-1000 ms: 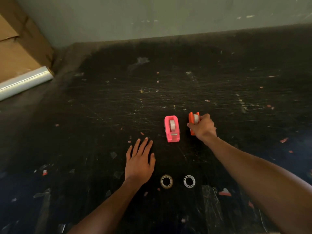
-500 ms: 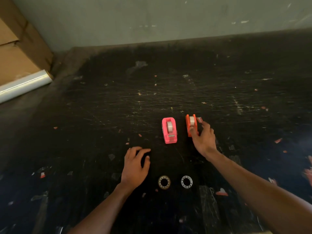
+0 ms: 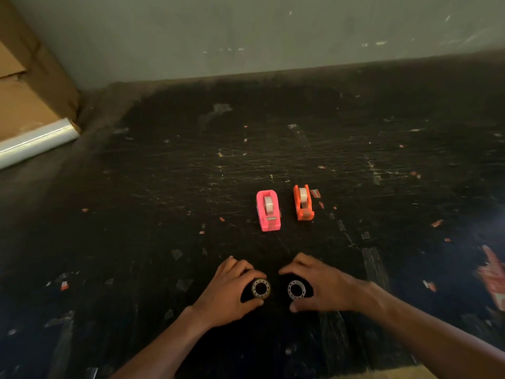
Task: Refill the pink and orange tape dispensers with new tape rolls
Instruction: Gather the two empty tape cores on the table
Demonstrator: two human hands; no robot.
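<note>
The pink tape dispenser and the orange tape dispenser stand side by side on the black table, each with a roll of tape seated in it. Nearer to me lie two small rings: a tan tape ring and a white tape ring. My left hand curls around the tan ring, fingers over its top edge and thumb below it. My right hand cups the white ring from the right, with forefinger and thumb a little apart from it.
The black table top is scratched and dotted with scraps of tape. A roll of clear film and a cardboard box sit at the far left. A grey wall closes the back. Red scraps lie at the right edge.
My right hand has let go of the orange dispenser and drawn back to the white ring. My left hand has moved right and curled around the tan ring. Both dispensers stand alone.
</note>
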